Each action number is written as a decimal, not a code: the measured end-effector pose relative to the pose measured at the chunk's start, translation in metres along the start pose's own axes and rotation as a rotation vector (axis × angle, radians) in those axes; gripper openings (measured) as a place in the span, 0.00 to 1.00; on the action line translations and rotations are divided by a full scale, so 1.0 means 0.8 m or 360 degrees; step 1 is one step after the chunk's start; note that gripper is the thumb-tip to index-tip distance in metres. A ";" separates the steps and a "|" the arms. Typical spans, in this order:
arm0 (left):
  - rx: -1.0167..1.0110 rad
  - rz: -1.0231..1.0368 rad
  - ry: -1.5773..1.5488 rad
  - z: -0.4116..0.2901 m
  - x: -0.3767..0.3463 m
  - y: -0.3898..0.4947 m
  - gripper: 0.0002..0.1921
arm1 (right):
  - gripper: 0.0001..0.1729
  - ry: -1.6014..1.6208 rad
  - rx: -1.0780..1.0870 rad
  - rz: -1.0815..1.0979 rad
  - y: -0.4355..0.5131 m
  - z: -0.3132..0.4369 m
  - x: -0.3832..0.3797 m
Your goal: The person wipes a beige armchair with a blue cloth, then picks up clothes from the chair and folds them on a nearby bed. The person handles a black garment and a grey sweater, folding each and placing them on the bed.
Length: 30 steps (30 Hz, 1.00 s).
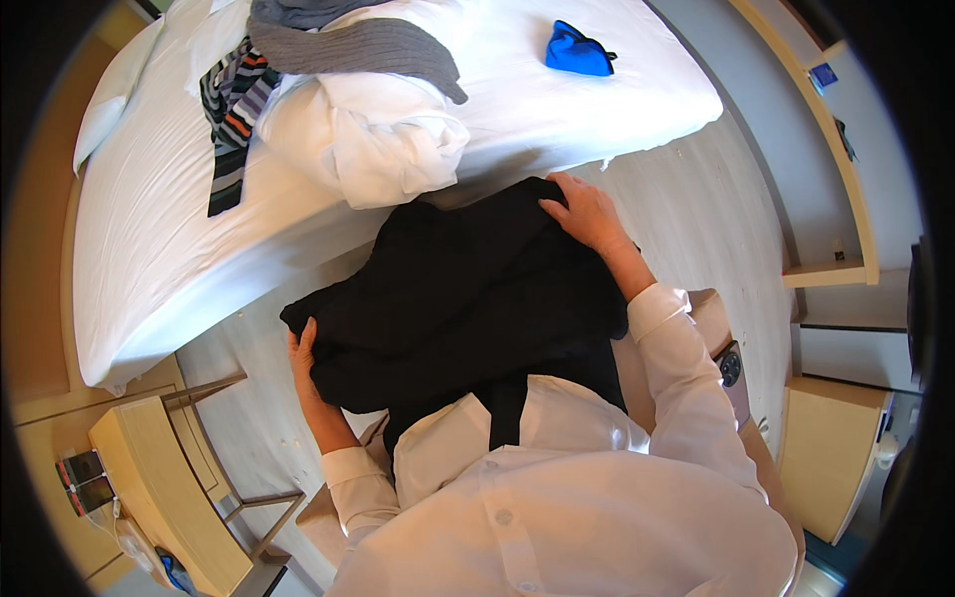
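Note:
A black cloth garment [462,291] lies spread across my lap, and its exact kind cannot be told. My left hand [302,358] grips its left edge, the thumb on top and the other fingers hidden beneath. At its far right corner, my right hand [589,213] pinches the cloth between thumb and fingers. The garment's far edge reaches close to the side of the bed, just below a bunched white duvet [373,142]. Black trousers show under the near side of the cloth.
The bed [171,276] ahead bears a grey ribbed knit [365,52], a striped knit scarf [231,127] and a blue pouch [578,51]. A smartphone [733,380] rests on the seat at my right. A wooden table [171,492] stands at left, wooden shelving [835,276] at right.

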<state>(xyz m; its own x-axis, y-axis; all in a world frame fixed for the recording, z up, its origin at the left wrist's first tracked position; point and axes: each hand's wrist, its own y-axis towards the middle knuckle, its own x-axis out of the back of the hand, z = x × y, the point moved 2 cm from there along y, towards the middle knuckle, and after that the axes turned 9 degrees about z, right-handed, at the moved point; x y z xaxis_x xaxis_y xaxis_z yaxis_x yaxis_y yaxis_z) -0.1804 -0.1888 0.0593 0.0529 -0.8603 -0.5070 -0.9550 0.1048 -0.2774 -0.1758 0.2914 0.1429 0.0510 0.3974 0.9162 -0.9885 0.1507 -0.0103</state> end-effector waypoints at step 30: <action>0.0037 -0.0105 0.0218 -0.022 0.004 -0.011 0.20 | 0.27 -0.0357 0.0142 -0.0113 -0.092 0.069 -0.023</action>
<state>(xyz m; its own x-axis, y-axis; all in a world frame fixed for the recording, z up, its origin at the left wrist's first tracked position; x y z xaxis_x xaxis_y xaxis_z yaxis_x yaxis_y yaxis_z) -0.1771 -0.2013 0.0739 0.0732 -0.9257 -0.3712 -0.9436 0.0562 -0.3262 -0.1118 0.2226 0.1490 0.0980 0.1763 0.9795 -0.9927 0.0869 0.0837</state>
